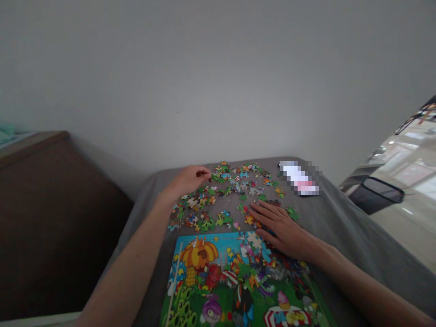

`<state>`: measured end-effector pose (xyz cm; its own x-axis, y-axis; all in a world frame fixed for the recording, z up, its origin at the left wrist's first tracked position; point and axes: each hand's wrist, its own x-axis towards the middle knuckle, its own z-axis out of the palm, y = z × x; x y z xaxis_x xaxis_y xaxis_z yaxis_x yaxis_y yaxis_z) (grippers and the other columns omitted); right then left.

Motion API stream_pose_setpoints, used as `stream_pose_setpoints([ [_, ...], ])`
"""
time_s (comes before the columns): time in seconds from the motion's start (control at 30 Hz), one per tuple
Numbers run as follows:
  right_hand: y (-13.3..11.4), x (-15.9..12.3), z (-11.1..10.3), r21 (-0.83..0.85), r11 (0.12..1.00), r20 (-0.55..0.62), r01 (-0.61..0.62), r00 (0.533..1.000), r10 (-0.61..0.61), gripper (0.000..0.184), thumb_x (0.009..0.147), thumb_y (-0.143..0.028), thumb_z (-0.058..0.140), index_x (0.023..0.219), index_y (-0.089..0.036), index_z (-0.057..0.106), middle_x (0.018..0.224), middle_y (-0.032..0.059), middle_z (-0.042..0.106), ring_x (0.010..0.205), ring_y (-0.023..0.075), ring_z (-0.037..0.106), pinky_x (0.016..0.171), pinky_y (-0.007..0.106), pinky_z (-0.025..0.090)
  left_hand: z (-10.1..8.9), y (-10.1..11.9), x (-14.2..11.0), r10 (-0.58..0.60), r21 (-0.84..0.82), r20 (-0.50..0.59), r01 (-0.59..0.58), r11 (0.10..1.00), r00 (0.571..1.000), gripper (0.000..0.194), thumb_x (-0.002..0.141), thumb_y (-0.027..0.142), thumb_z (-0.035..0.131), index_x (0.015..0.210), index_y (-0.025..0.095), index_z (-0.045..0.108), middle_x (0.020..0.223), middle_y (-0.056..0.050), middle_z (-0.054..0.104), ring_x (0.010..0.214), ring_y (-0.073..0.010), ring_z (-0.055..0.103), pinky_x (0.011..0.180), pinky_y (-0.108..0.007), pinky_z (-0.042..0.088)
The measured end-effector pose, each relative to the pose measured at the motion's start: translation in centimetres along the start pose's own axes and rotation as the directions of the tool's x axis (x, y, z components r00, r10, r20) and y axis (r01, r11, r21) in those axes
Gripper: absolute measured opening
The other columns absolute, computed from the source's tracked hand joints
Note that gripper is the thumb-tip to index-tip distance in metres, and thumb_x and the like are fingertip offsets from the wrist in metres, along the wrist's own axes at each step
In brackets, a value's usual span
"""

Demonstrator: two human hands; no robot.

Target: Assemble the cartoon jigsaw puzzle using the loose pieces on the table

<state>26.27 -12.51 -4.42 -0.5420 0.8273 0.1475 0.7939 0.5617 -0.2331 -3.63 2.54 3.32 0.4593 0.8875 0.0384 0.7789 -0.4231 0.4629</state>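
My left hand [191,178] is at the far left of the loose puzzle pieces [202,200], its thumb and fingertips pinched together. Whatever sits between those fingertips is too small to make out. Fingers stretched out, my right hand [284,229] lies low over pieces at the upper right corner of the jigsaw board [195,297]. It covers part of that corner and some pieces under the palm. Bright cartoon figures fill the board, among them an orange pumpkin [199,254]. A pale, blank-looking piece [254,240] lies at its top edge, near my right thumb.
A grey cloth [344,227] covers the surface under the puzzle. A phone with a lit screen [299,179] lies at the back right. A plain wall [218,81] rises behind, and a dark wooden panel [57,218] stands on the left. A dark mesh basket [378,195] is beyond the right edge.
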Motion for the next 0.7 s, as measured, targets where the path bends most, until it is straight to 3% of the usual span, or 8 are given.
stream_pose_setpoints([
  [0.1,0.1,-0.1,0.1,-0.003,1.0,0.008,0.001,1.0,-0.001,0.057,0.103,-0.049,0.039,0.156,-0.028,0.033,0.159,0.0052,0.038,0.148,0.0294,0.032,0.118,0.054,0.033,-0.2,4.4,-1.7,0.28,-0.197,0.286,-0.23,0.953,0.916,0.027,0.094,0.04,0.055,0.098,0.024,0.076,0.097,0.0,0.077,0.086,-0.0168,0.067,0.077,-0.028,0.05],
  [0.13,0.2,-0.1,0.2,-0.004,1.0,0.012,-0.001,1.0,0.001,0.057,0.103,-0.049,0.039,0.155,-0.028,0.034,0.159,0.0054,0.038,0.148,0.0294,0.031,0.117,0.054,0.033,0.5,6.1,-2.5,0.367,-0.276,0.402,-0.272,0.922,0.839,0.022,0.092,0.035,0.059,0.097,0.024,0.077,0.096,0.001,0.077,0.085,-0.0157,0.067,0.076,-0.027,0.05],
  [0.23,0.4,-0.1,0.5,-0.001,1.0,0.003,0.005,1.0,-0.005,0.055,0.103,-0.047,0.04,0.155,-0.029,0.035,0.159,0.0051,0.038,0.148,0.0288,0.031,0.118,0.054,0.033,3.8,10.6,-5.0,0.541,-0.428,0.689,-0.331,0.841,0.483,0.011,0.087,0.023,0.065,0.089,0.025,0.076,0.087,0.003,0.077,0.078,-0.0136,0.069,0.071,-0.025,0.051],
  [0.27,0.5,-0.1,0.6,0.001,1.0,0.0,0.009,1.0,-0.009,0.055,0.103,-0.046,0.04,0.155,-0.029,0.034,0.159,0.0048,0.038,0.148,0.0284,0.031,0.118,0.054,0.033,4.8,11.6,-5.6,0.532,-0.384,0.718,-0.381,0.841,0.449,0.007,0.085,0.022,0.069,0.083,0.024,0.075,0.081,0.003,0.076,0.073,-0.0139,0.068,0.066,-0.026,0.05],
  [0.47,0.3,-0.1,0.1,0.007,1.0,0.029,0.005,1.0,-0.005,0.053,0.103,-0.046,0.042,0.152,-0.027,0.041,0.159,0.0057,0.039,0.148,0.0293,0.031,0.118,0.054,0.032,5.4,11.1,-4.9,0.523,-0.136,0.526,-0.54,0.83,0.671,0.021,0.083,0.044,0.073,0.091,0.024,0.075,0.098,-0.003,0.073,0.089,-0.0195,0.067,0.079,-0.03,0.051],
  [0.57,0.1,0.0,-0.1,-0.001,1.0,0.025,-0.008,1.0,0.008,0.054,0.103,-0.047,0.04,0.152,-0.025,0.041,0.158,0.0061,0.04,0.148,0.0295,0.031,0.118,0.053,0.033,4.6,7.4,-2.4,0.316,0.105,0.182,-0.338,0.935,0.931,0.033,0.097,0.045,0.051,0.111,0.021,0.07,0.126,-0.009,0.066,0.117,-0.0235,0.06,0.103,-0.037,0.044],
  [0.6,0.0,0.0,-0.1,-0.002,1.0,0.017,-0.01,1.0,0.01,0.054,0.103,-0.047,0.04,0.153,-0.026,0.04,0.158,0.0059,0.04,0.148,0.0294,0.032,0.118,0.053,0.033,4.5,5.8,-1.7,0.205,0.223,0.051,-0.211,0.952,0.977,0.035,0.099,0.04,0.047,0.121,0.021,0.067,0.14,-0.011,0.058,0.131,-0.0267,0.051,0.11,-0.043,0.037],
  [0.7,0.0,0.0,-0.1,-0.003,1.0,-0.004,-0.001,1.0,0.001,0.055,0.103,-0.047,0.04,0.154,-0.028,0.037,0.158,0.0051,0.04,0.147,0.0289,0.033,0.117,0.051,0.034,4.5,1.3,-0.2,-0.048,0.383,-0.103,0.084,0.92,0.994,0.052,0.099,0.037,0.044,0.149,0.024,0.041,0.166,-0.012,0.018,0.149,-0.0308,0.027,0.115,-0.056,0.028],
])
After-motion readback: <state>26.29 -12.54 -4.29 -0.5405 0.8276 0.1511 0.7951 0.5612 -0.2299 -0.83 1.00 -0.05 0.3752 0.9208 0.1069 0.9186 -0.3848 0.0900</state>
